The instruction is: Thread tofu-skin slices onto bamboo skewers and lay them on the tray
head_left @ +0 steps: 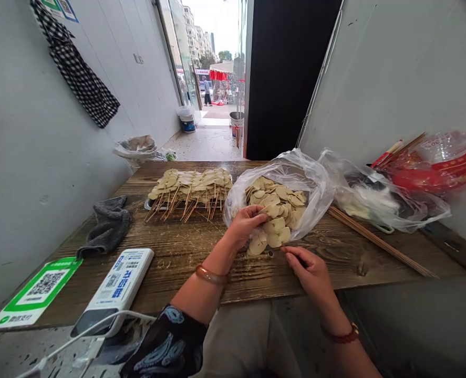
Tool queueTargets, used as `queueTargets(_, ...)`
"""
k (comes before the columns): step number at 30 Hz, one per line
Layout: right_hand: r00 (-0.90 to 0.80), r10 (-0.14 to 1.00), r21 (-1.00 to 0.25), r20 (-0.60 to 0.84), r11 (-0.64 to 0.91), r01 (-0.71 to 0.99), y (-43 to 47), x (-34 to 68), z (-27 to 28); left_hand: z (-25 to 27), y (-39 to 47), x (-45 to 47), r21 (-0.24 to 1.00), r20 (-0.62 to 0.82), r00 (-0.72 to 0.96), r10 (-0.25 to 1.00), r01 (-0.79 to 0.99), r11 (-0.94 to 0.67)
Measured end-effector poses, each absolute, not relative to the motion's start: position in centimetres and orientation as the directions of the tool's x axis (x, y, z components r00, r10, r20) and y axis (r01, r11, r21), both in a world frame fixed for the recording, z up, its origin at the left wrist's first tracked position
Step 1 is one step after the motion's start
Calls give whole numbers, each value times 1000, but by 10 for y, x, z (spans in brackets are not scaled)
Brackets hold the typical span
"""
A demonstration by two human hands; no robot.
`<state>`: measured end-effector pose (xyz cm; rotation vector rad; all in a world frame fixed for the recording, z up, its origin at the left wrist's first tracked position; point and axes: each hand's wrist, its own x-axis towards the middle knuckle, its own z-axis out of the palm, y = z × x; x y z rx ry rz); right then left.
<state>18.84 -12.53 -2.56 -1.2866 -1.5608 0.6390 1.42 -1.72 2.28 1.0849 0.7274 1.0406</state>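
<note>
My left hand (245, 226) is closed on thin, pale round slices (272, 212) at the near edge of an open clear plastic bag (315, 194). Many more such slices (274, 193) fill the bag. My right hand (308, 270) pinches the near end of a thin wooden skewer (283, 248), most of which is hidden by slices threaded on it or lying over it. A few slices (258, 244) hang at the bag's front, close to the table top. Left of the bag, a tray (151, 202) bears a pile of skewered slices (193, 184), sticks pointing toward me.
On the wooden table (169, 268) lie a bundle of bare skewers (382, 241), a dark grey cloth (105, 226), a white device (118, 286) with a cable, and a green QR card (39, 291). Plastic bags (386, 202) and red packaging (433, 170) crowd the right side.
</note>
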Motion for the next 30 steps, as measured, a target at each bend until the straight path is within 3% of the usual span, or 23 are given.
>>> queueTargets(19,53,895,-796,443,366,482,-127,185,-22,22,-18,12,977,-69,430,900,-151,148)
queueTargets(30,157,936,-905,315,246,348,-130,189,-25,21,-20,21,829,-131,477,869,-427,360)
